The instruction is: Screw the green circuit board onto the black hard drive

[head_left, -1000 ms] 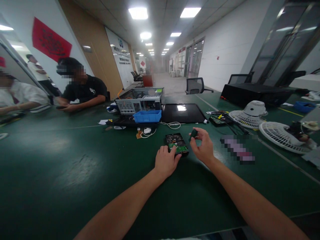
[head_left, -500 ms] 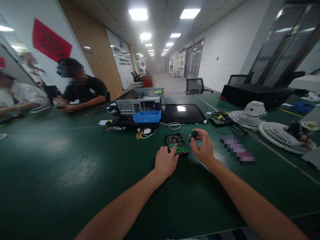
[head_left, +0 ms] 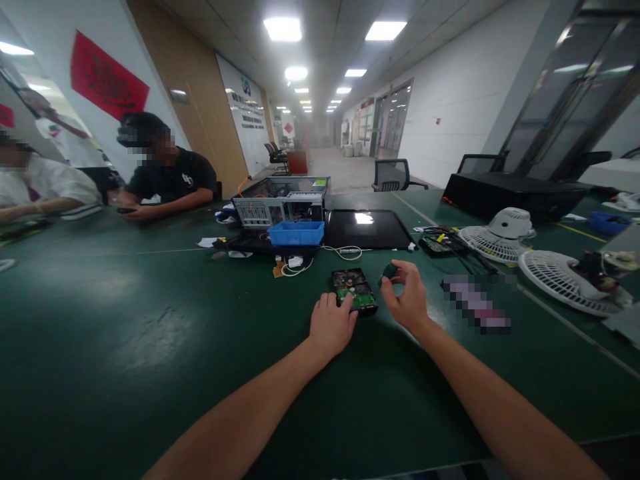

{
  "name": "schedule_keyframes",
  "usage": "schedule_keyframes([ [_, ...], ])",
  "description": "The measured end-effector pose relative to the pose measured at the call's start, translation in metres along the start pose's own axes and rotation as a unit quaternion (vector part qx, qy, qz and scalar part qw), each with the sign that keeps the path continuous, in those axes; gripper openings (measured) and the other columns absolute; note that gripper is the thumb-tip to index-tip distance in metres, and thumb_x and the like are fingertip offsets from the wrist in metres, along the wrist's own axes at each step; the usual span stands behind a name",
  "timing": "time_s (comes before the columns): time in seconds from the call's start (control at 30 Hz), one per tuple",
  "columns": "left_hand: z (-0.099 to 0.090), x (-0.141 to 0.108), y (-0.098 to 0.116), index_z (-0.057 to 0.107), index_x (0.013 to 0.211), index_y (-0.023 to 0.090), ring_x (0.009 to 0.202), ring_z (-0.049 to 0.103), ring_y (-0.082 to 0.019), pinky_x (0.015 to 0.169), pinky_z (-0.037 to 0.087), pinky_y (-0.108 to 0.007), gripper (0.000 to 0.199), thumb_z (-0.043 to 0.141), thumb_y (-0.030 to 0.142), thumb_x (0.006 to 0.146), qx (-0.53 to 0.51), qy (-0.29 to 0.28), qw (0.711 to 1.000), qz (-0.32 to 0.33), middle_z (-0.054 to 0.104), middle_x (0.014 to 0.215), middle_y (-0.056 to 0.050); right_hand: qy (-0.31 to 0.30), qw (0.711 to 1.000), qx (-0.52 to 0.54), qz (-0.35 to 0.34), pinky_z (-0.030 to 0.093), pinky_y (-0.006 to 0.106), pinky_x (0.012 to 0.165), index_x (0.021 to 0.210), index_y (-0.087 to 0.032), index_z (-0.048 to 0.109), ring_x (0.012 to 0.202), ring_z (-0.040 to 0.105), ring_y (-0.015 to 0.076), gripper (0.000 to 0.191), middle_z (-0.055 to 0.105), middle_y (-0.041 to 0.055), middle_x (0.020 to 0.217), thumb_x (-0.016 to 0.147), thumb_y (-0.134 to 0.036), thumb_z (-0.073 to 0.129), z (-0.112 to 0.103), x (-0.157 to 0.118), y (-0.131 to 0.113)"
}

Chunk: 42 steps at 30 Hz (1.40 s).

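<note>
A hard drive [head_left: 354, 288] lies on the green tabletop with its green circuit board facing up. My left hand [head_left: 333, 323] rests at its near left corner, thumb over the board and fingers along the side, gripping it lightly. Just right of the drive, my right hand [head_left: 407, 297] is raised slightly above the table. Its thumb and index finger are curled into a ring around a small dark green piece [head_left: 389, 272], too small and blurred to name.
Beyond the drive stand a blue bin [head_left: 297, 233], an opened computer case [head_left: 280, 205] and a flat black panel [head_left: 369, 229]. White fan parts [head_left: 505, 235] and cables lie to the right. Two people [head_left: 170, 173] sit at the left side; another stands behind.
The camera view has shifted slightly. The small piece in my right fingers is tilted a little differently; my left hand stays on the hard drive.
</note>
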<state>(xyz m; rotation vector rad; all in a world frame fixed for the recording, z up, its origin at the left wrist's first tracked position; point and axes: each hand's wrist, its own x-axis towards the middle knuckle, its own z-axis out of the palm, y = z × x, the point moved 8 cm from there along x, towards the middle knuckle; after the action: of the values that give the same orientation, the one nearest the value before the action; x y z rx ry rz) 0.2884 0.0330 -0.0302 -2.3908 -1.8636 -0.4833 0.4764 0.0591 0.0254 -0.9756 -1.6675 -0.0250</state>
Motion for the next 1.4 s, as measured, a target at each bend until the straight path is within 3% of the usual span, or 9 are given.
schedule_keyframes([
  [0.1,0.001,0.0,0.0,0.056,0.141,0.026,0.112,0.052,-0.03,0.093,0.046,-0.043,0.045,0.051,0.046,0.101,0.0,0.002,1.0,0.0,0.058,0.122,-0.013,-0.016,0.999,0.028,0.01,0.063,0.043,0.077,0.138,-0.025,0.042,0.094,0.07,0.0232,0.049,0.062,0.0119,0.126,0.093,-0.025,0.062,0.005,-0.002,0.003],
  [0.33,0.001,0.0,0.0,0.057,0.14,0.026,0.112,0.052,-0.031,0.093,0.046,-0.043,0.045,0.051,0.046,0.101,0.005,0.005,1.0,0.0,0.058,0.121,-0.014,0.003,1.0,-0.012,0.01,0.064,0.043,0.071,0.133,-0.025,0.05,0.08,0.068,0.0218,0.05,0.062,0.0096,0.113,0.089,-0.033,0.071,0.001,0.0,0.003],
  [0.57,0.0,0.001,0.001,0.057,0.141,0.026,0.11,0.053,-0.03,0.092,0.047,-0.043,0.045,0.052,0.045,0.1,0.009,0.01,1.0,0.005,0.058,0.119,-0.013,-0.006,1.0,0.016,0.003,0.065,0.043,0.074,0.139,-0.025,0.045,0.093,0.07,0.0245,0.05,0.063,0.0128,0.122,0.093,-0.029,0.063,0.003,-0.001,0.003],
  [0.97,0.004,0.003,-0.002,0.057,0.14,0.028,0.111,0.053,-0.03,0.092,0.047,-0.042,0.044,0.053,0.045,0.1,0.012,-0.003,1.0,0.001,0.059,0.121,-0.012,0.01,1.0,-0.001,0.016,0.064,0.042,0.072,0.136,-0.024,0.048,0.083,0.071,0.0216,0.052,0.066,0.0099,0.115,0.09,-0.034,0.07,0.002,-0.004,0.007],
  [1.4,0.008,0.01,-0.011,0.058,0.136,0.03,0.117,0.054,-0.03,0.096,0.047,-0.042,0.037,0.054,0.038,0.101,0.005,-0.069,0.998,-0.003,0.061,0.126,-0.012,0.039,0.998,0.006,0.038,0.064,0.04,0.074,0.136,-0.023,0.048,0.083,0.072,0.0206,0.053,0.067,0.0103,0.114,0.09,-0.034,0.071,-0.004,-0.002,0.013],
])
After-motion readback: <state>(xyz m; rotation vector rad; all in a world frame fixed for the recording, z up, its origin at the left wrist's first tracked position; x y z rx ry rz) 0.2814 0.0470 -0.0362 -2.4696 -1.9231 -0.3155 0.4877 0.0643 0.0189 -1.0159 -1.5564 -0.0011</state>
